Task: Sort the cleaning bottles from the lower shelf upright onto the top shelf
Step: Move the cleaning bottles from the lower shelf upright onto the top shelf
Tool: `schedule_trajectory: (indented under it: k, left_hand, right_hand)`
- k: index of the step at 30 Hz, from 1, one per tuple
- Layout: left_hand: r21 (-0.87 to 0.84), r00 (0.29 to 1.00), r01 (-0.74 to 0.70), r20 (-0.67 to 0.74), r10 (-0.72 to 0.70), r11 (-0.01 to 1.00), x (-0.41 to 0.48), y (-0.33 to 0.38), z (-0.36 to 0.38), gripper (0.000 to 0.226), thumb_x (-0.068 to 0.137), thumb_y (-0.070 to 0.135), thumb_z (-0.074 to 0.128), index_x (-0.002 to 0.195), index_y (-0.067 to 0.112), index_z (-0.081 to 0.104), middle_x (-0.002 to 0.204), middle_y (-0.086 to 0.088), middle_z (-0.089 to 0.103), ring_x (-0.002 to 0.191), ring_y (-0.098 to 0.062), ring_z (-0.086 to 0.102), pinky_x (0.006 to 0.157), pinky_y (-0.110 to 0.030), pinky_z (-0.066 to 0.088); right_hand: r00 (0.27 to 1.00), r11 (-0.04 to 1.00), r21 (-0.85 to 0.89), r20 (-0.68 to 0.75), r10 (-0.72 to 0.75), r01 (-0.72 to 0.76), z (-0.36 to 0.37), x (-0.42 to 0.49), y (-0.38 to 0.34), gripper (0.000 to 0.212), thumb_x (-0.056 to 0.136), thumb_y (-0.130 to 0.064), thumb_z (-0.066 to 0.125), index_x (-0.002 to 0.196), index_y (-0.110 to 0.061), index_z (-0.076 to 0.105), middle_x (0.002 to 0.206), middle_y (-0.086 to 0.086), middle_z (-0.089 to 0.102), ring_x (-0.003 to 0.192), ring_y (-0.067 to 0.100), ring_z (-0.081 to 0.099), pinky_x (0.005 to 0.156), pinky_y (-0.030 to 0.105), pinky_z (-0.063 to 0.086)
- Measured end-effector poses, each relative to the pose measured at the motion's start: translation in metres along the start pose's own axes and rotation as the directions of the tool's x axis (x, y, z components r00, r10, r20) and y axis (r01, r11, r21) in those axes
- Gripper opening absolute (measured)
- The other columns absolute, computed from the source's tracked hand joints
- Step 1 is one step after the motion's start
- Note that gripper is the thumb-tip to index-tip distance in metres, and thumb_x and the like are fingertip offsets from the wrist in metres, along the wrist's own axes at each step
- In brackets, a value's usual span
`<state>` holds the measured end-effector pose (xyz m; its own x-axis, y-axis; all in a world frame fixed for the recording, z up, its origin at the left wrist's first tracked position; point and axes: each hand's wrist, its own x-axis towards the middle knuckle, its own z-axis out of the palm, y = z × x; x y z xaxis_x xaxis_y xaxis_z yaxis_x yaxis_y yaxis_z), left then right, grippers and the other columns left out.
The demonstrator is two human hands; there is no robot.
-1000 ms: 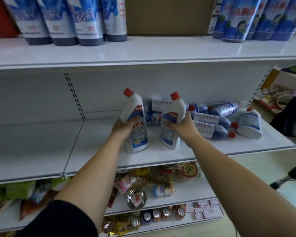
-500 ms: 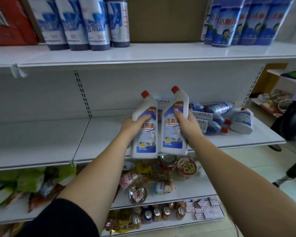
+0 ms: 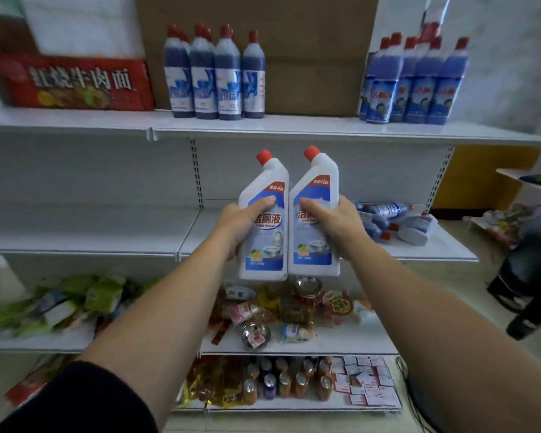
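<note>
My left hand (image 3: 242, 225) grips a white toilet-cleaner bottle (image 3: 264, 245) with a red cap. My right hand (image 3: 333, 221) grips a second, matching white bottle (image 3: 314, 248). Both are upright, side by side, held in the air in front of the lower shelf (image 3: 444, 250) and below the top shelf (image 3: 310, 129). Behind my right hand, several blue bottles (image 3: 384, 210) and one white bottle (image 3: 417, 228) lie on their sides on the lower shelf.
On the top shelf stand several dark blue bottles (image 3: 214, 79) at the middle, several lighter blue bottles (image 3: 414, 85) at the right, and a red noodle box (image 3: 75, 81) at the left. A cardboard box (image 3: 310, 51) stands behind. Snacks fill the shelves below.
Both hands have lifted the two white bottles off the lower shelf and brought them upright and together. My view has tilted up, showing more of the top shelf.
</note>
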<state>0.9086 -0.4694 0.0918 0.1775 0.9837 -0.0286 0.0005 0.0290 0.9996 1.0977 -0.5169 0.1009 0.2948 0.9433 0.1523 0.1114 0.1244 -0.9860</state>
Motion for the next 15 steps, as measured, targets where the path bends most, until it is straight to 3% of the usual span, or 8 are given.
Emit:
schedule_trajectory:
  k: [3, 6, 15]
  left_hand:
    - [-0.010, 0.998, -0.062, -0.026, 0.062, 0.998, -0.021, 0.025, -0.022, 0.046, 0.080, 0.043, 0.080, 0.106, 0.007, 0.069, 0.090, -0.010, 0.079, 0.083, -0.030, 0.077, 0.082, -0.045, 0.061]
    - [-0.022, 0.988, -0.139, -0.068, 0.137, 0.990, -0.037, 0.053, -0.050, 0.037, 0.082, 0.040, 0.079, 0.101, 0.009, 0.068, 0.089, -0.009, 0.079, 0.080, -0.027, 0.077, 0.078, -0.041, 0.062]
    - [-0.005, 0.919, -0.309, -0.260, 0.297, 0.951, -0.065, 0.113, -0.179, 0.027, 0.084, 0.034, 0.079, 0.096, 0.012, 0.070, 0.090, -0.009, 0.079, 0.076, -0.022, 0.076, 0.070, -0.035, 0.061]
  right_hand:
    - [0.998, 0.999, 0.005, 0.048, -0.044, 0.043, 0.017, -0.011, -0.028, 0.041, 0.082, -0.029, 0.081, 0.114, -0.013, 0.060, 0.098, 0.005, 0.075, 0.084, 0.022, 0.075, 0.075, 0.041, 0.063]
    - [0.990, 0.992, 0.032, 0.070, -0.122, 0.120, 0.043, -0.015, -0.059, 0.041, 0.083, -0.026, 0.081, 0.116, -0.012, 0.061, 0.096, 0.002, 0.075, 0.082, 0.018, 0.075, 0.071, 0.034, 0.062]
    - [0.941, 0.956, 0.139, 0.187, -0.283, 0.260, 0.176, -0.016, -0.133, 0.035, 0.082, -0.025, 0.081, 0.111, -0.015, 0.064, 0.100, 0.004, 0.075, 0.089, 0.021, 0.074, 0.077, 0.039, 0.061]
